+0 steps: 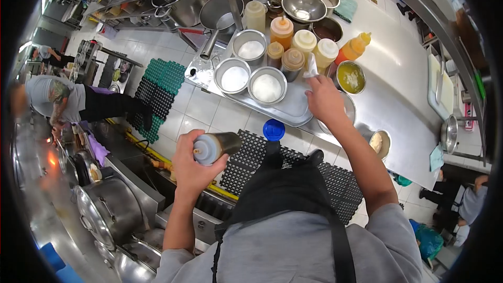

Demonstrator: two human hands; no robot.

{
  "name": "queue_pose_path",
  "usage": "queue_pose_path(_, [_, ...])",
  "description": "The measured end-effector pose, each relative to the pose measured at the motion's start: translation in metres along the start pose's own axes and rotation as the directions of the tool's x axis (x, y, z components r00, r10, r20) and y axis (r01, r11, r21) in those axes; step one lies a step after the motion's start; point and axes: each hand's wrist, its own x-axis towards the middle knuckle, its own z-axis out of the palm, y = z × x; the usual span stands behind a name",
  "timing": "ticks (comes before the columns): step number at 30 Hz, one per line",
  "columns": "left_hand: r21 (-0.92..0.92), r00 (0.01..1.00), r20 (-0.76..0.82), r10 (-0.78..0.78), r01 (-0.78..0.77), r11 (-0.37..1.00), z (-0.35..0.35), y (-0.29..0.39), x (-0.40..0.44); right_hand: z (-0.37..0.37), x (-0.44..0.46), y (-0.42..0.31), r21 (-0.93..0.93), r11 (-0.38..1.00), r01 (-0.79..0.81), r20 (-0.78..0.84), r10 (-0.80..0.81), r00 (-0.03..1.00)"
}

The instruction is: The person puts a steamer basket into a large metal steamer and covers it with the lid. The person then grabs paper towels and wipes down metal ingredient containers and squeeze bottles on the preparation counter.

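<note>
My left hand (192, 163) is wrapped round a squeeze bottle (208, 149) with a pale cap and dark contents, held over the floor beside the counter. Over the counter (398, 94), my right hand (325, 99) reaches to a small white cloth or paper (312, 66), its fingertips at the lower end. Just beyond are a brown-filled bottle (292, 62) and white-capped bottles (326, 51). Three metal tins of white powder, one of them the nearest tin (268, 85), stand on a metal tray (293, 113). A bowl of green-yellow liquid (350, 77) sits right of my right hand.
At the left a co-worker (57, 97) stands by the stove, near a large lidded pot (107, 209). An orange bottle (354, 47) and stacked metal bowls (304, 6) are at the counter's far side. Another person (469, 202) is at the lower right.
</note>
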Motion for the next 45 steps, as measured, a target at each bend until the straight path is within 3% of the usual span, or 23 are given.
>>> queue_pose_path(1, [-0.002, 0.999, 0.0, -0.033, 0.033, 0.999, -0.002, -0.004, -0.006, 0.012, 0.008, 0.006, -0.087, 0.995, 0.057, -0.07, -0.063, 0.996])
queue_pose_path(4, [-0.023, 0.995, -0.024, -0.099, 0.099, 0.995, -0.005, -0.015, -0.022, 0.024, 0.028, 0.015, -0.137, 0.988, -0.071, 0.086, 0.083, 0.993])
queue_pose_path(6, [-0.046, 0.989, -0.033, -0.145, 0.144, 0.989, -0.007, -0.024, -0.029, 0.023, 0.03, 0.016, -0.193, 0.981, -0.03, 0.144, 0.058, 0.988])
queue_pose_path(7, [-0.013, 0.994, -0.077, -0.078, 0.077, 0.997, -0.007, -0.03, -0.031, 0.023, 0.033, 0.014, -0.219, 0.976, -0.003, 0.174, 0.042, 0.984])
queue_pose_path(10, [0.017, 0.992, -0.099, -0.076, 0.078, 0.997, -0.009, -0.035, -0.035, 0.037, 0.034, 0.022, -0.348, 0.937, 0.005, 0.103, 0.033, 0.994])
queue_pose_path(13, [0.021, 0.989, -0.075, -0.129, 0.131, 0.991, -0.008, -0.039, -0.038, 0.048, 0.043, 0.031, -0.509, 0.859, 0.05, 0.204, 0.064, 0.977])
queue_pose_path(16, [0.001, 0.988, -0.078, -0.136, 0.137, 0.991, -0.008, -0.044, -0.041, 0.058, 0.039, 0.031, -0.528, 0.848, 0.05, 0.156, 0.039, 0.987])
queue_pose_path(19, [-0.012, 0.989, -0.109, -0.097, 0.096, 0.995, -0.007, -0.044, -0.04, 0.087, 0.045, 0.051, -0.519, 0.845, 0.127, 0.158, -0.051, 0.986])
queue_pose_path(23, [-0.02, 0.988, -0.091, -0.126, 0.124, 0.992, -0.003, -0.044, -0.037, 0.087, 0.021, -0.001, -0.442, 0.869, 0.221, 0.328, -0.072, 0.942])
queue_pose_path(26, [-0.025, 0.99, -0.084, -0.113, 0.111, 0.993, -0.004, -0.044, -0.036, 0.08, 0.029, 0.01, -0.449, 0.866, 0.22, 0.284, -0.095, 0.954])
queue_pose_path(27, [-0.034, 0.99, -0.077, -0.117, 0.115, 0.993, -0.005, -0.043, -0.035, 0.08, 0.036, 0.024, -0.501, 0.835, 0.229, 0.181, -0.158, 0.971])
queue_pose_path(30, [-0.035, 0.99, -0.042, -0.137, 0.136, 0.99, -0.005, -0.041, -0.034, 0.076, 0.064, 0.05, -0.442, 0.87, 0.22, 0.261, -0.109, 0.959])
queue_pose_path(31, [-0.031, 0.989, -0.027, -0.145, 0.144, 0.989, -0.005, -0.041, -0.034, 0.08, 0.064, 0.044, -0.454, 0.875, 0.167, 0.204, -0.08, 0.976])
queue_pose_path(34, [-0.065, 0.983, -0.026, -0.18, 0.178, 0.982, -0.004, -0.039, -0.036, 0.085, 0.038, 0.019, -0.385, 0.914, 0.129, 0.307, -0.005, 0.952])
queue_pose_path(37, [-0.025, 0.99, -0.038, -0.133, 0.132, 0.991, -0.004, -0.041, -0.037, 0.091, -0.005, -0.012, -0.356, 0.873, 0.335, 0.446, -0.156, 0.881])
queue_pose_path(39, [-0.035, 0.988, -0.028, -0.151, 0.15, 0.988, -0.004, -0.04, -0.037, 0.096, -0.034, -0.044, -0.409, 0.874, 0.263, 0.395, -0.091, 0.914])
queue_pose_path(42, [-0.047, 0.986, -0.014, -0.165, 0.164, 0.985, 0.0, -0.037, -0.035, 0.102, -0.04, -0.064, -0.081, 0.913, 0.4, 0.205, -0.377, 0.903])
queue_pose_path(45, [-0.049, 0.991, 0.001, -0.134, 0.134, 0.99, 0.006, -0.032, -0.031, 0.103, -0.028, -0.06, -0.08, 0.92, 0.384, 0.218, -0.36, 0.907])
